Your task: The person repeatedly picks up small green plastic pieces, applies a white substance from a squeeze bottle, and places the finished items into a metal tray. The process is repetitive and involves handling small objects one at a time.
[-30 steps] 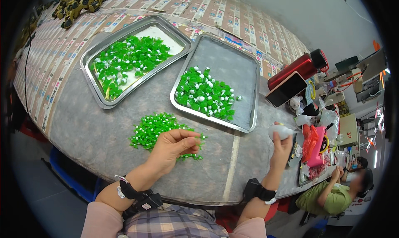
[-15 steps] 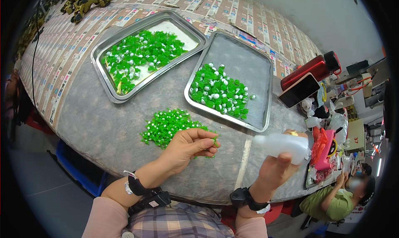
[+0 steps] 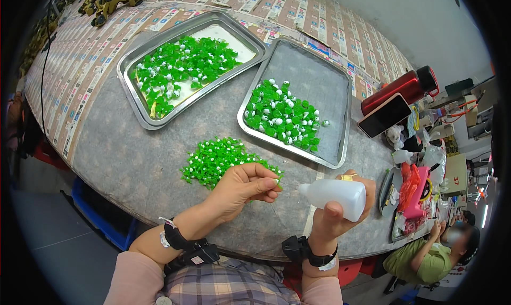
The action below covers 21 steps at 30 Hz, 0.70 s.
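My left hand (image 3: 244, 190) pinches a tiny green piece (image 3: 279, 182) between thumb and forefinger, at the right edge of a loose pile of small green-and-white pieces (image 3: 215, 160). My right hand (image 3: 340, 212) is wrapped round a translucent white squeeze bottle (image 3: 338, 196), tilted on its side. Its nozzle points left toward the left fingertips, a short gap apart. Beyond the hands, a metal tray (image 3: 346, 113) holds green pieces with white eye-like balls (image 3: 282, 116). Another metal tray (image 3: 125, 73), farther left, carries more such pieces (image 3: 183, 65).
A red flask (image 3: 396, 91) lies behind a dark-screened phone (image 3: 384, 115) at the right. Beside them sit a pink tool (image 3: 418, 193) and red plastic (image 3: 409, 180). Yellow toy parts (image 3: 114, 1) are heaped far left. A person in green (image 3: 423, 257) sits at the right.
My right hand has brought the bottle left, its nozzle now closer to the left fingertips. My left hand stays almost in place, still pinching.
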### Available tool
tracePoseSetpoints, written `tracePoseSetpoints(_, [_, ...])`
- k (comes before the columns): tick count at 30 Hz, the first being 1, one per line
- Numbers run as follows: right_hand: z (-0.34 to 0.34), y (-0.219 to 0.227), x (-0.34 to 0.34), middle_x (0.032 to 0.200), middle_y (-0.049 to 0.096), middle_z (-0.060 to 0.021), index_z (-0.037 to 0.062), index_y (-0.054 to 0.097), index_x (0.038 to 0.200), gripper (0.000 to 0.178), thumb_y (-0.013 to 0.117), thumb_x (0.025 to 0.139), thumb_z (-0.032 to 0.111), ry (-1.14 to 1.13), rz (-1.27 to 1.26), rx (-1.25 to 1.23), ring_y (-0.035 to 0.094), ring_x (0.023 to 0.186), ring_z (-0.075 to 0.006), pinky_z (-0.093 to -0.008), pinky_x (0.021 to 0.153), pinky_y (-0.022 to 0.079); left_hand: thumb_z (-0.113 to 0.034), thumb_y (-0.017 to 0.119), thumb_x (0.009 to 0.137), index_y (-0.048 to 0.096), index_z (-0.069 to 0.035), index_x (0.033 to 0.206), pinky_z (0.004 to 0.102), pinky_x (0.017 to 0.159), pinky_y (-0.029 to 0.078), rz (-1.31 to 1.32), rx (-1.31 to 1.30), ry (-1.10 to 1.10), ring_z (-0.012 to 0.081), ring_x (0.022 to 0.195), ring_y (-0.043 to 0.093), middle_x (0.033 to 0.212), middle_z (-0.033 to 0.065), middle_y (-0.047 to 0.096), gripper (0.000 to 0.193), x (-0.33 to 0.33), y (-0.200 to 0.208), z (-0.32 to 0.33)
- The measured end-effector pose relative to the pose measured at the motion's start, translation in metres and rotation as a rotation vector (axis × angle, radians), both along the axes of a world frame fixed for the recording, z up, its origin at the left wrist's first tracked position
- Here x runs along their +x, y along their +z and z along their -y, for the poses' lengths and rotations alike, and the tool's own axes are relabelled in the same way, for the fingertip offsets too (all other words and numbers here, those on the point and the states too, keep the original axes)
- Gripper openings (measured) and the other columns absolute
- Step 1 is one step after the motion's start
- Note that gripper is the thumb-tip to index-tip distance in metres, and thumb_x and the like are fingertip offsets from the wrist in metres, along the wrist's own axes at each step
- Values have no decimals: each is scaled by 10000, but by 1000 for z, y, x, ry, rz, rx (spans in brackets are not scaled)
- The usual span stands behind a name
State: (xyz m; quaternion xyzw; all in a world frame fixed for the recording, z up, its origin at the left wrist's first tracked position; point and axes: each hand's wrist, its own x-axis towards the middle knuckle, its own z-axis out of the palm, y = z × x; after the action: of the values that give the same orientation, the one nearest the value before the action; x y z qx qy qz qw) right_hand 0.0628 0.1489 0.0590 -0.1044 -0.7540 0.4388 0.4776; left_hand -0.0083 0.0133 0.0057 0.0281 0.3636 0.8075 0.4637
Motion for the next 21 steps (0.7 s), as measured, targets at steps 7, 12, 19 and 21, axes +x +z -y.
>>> tracePoseSetpoints(7, [-5,-5,3,732,453,-35,24,481,838,570,727,560,455,69,-43,14,445,638,-155,-328,668,392,-116,571,781,564,-21,843,227,609,493,-4,0,-10,110,639,580,751,69,602,114,0,0,0])
tracePoseSetpoints(12, [1,3,0,721,380,-25,23,423,800,619,605,614,585,-45,-11,-83,420,642,-132,-307,707,375,-124,567,784,550,-29,833,240,591,484,-4,-17,-13,118,630,574,739,75,599,107,0,-1,0])
tracePoseSetpoints(19, [-1,-2,-1,730,396,-36,24,416,809,644,578,616,617,-84,28,-14,445,643,-135,-312,706,382,-113,565,783,543,-26,830,245,592,480,4,-25,-18,122,641,571,737,81,596,101,0,-2,0])
tracePoseSetpoints(21, [-2,0,-2,726,394,-36,25,416,790,637,571,620,619,-117,-54,-45,446,642,-132,-303,693,385,-102,561,785,558,-13,846,229,618,478,-72,-6,27,108,667,569,756,68,595,107,1,-3,-1])
